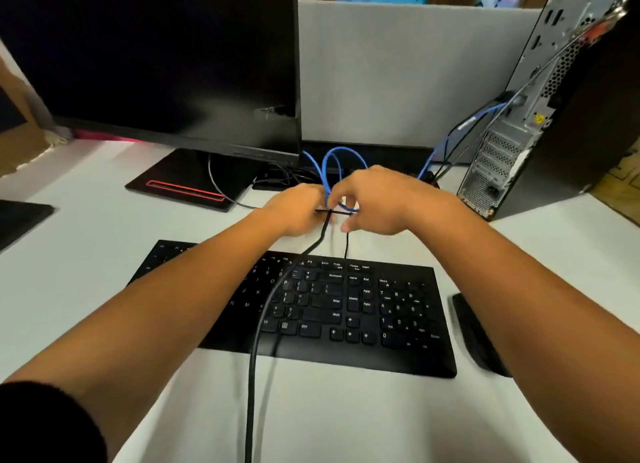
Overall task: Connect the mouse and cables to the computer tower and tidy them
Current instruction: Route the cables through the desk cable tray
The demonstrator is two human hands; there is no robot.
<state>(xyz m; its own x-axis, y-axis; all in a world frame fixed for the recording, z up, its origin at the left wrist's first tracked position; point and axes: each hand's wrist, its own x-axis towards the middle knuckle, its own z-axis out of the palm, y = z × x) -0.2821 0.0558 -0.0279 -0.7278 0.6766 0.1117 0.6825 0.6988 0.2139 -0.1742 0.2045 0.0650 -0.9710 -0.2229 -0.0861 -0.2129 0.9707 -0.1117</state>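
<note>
Left hand (296,209) and right hand (377,199) meet beyond the keyboard (346,310), both pinching a thin black tie (334,212) around the looped blue cable (332,165). Computer tower (540,109) stands at two o'clock on the tabletop (86,241), blue cable plugged into its rear.

I see bare counter (540,255) between keyboard (346,310) and tower (540,116); the monitor (149,57) blocks the left (cables crowd its base).
</note>
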